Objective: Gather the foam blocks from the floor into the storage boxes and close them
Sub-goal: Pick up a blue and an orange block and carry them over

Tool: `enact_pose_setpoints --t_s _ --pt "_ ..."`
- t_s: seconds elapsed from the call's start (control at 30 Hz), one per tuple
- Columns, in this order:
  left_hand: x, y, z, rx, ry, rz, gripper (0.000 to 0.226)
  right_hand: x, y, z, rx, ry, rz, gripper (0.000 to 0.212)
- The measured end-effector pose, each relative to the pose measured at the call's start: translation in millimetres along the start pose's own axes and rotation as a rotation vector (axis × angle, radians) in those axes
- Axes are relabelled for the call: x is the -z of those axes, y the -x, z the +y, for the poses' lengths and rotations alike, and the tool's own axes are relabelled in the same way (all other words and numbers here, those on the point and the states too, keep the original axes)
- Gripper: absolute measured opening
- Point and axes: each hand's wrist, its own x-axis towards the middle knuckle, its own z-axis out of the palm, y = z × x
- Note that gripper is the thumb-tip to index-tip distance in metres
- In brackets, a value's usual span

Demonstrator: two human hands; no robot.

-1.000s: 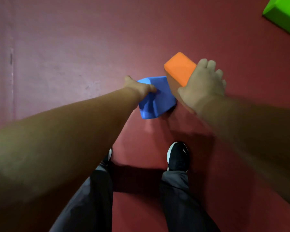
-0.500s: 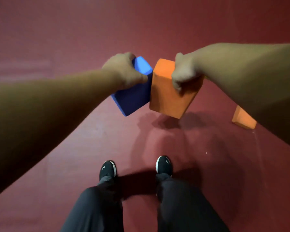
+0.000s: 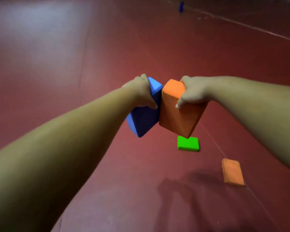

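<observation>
Head view: the left hand (image 3: 141, 92) grips the blue block (image 3: 144, 121) at its upper end, fingers curled over the top and thumb pressed on the near face. The right hand (image 3: 193, 92) grips the held orange block (image 3: 179, 114) the same way, fingers wrapped over the top edge and thumb on the front face. Both blocks are off the floor (image 3: 107, 56), tilted, with the blue block touching the left side of the held orange block. Both are matte rectangular bricks with slightly rounded edges. Judged as foam, they should be light and slightly compressible, with a surface that gives good friction. A one-hand grasp across the narrow thickness near one end appears sufficient; moderate pressure should avoid denting. A green block (image 3: 188, 144) lies flat on the floor just below the held orange block. A loose orange block (image 3: 232, 172) lies flat further below and to the right of it. The floor is smooth, dark red, with seam lines. No storage box is in view.
</observation>
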Motion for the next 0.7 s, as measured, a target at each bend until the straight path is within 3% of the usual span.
enact_pose_setpoints --t_s 0.17,0.33,0.7 --pt "57.4 -2.1 8.6 -0.175 -0.021 -0.004 0.08 36.7 40.5 -26.8 -0.128 0.014 0.119 0.08" --pt "75.9 0.9 47.5 -0.369 -0.057 -0.058 0.076 47.9 92.9 -18.4 -0.319 0.003 0.176 0.068" --pt "37.8 80.8 261.0 -0.838 -0.065 -0.172 0.074 43.0 280.8 114.8 -0.807 -0.084 0.203 0.069"
